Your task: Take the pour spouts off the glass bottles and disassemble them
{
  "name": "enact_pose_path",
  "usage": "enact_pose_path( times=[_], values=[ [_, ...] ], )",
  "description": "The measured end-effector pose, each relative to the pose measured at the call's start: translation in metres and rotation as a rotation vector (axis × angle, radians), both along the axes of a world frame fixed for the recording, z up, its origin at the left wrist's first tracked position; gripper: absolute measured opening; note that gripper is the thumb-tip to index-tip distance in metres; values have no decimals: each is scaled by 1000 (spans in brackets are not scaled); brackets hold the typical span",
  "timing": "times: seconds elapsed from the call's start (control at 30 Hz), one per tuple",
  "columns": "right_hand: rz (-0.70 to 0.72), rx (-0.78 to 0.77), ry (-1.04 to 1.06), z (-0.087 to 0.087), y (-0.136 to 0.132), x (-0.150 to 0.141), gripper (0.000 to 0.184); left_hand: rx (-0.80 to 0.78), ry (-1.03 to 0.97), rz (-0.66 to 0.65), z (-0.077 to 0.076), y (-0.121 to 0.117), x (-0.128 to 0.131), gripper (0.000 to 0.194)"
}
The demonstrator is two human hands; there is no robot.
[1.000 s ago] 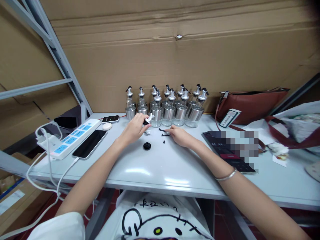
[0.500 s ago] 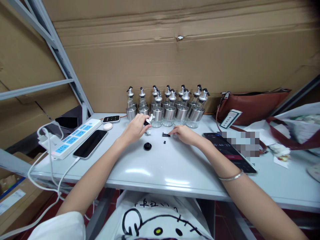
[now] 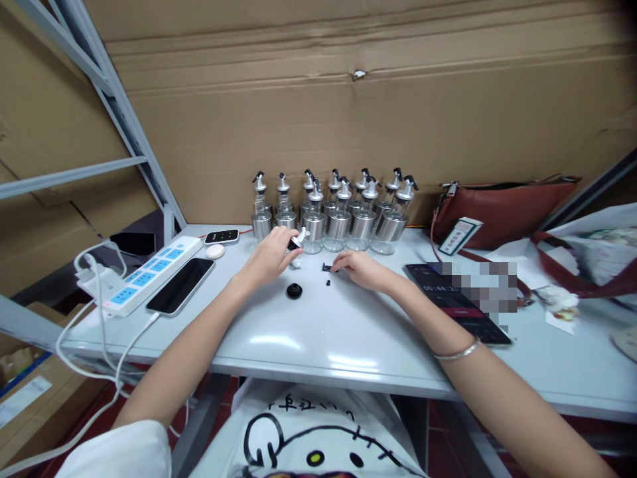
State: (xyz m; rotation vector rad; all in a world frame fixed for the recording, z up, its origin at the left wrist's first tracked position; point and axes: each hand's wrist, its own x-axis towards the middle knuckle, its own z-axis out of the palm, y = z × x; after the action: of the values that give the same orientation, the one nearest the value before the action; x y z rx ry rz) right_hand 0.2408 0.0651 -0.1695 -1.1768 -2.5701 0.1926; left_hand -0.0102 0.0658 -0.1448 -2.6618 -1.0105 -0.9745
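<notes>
Left hand [image 3: 271, 255] pinches a spout [image 3: 300, 236], right hand [image 3: 359, 268] a black strip [image 3: 326, 268]; broad tabletop [image 3: 308, 322] separates them from the front edge [image 3: 318, 376].

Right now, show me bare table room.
Widest: between the arms, from black cap to the table's front edge. Narrower: between left phone and left arm. Crowded: the back, at the bottles, and right, around the bag.

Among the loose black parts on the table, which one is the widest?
The round, stepped black part, lying left of the other two. The tiny black piece is far smaller, and the thin black part at the right hand is narrow.
</notes>
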Motion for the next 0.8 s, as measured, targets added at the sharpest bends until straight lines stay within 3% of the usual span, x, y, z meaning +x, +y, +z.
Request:
enact_pose_path(
  times=[0.37,0.57,0.8],
  values=[
    [-78,45,7,-12,4,-9,43,-74,68,-9,-1,-1,3,29],
    [-65,62,72,-3,-1,-7,54,-153,54,5,-2,0,3,29],
    [68,-214,116,8,-15,-18,54,-364,56,56,-7,-3,4,37]
  ],
)
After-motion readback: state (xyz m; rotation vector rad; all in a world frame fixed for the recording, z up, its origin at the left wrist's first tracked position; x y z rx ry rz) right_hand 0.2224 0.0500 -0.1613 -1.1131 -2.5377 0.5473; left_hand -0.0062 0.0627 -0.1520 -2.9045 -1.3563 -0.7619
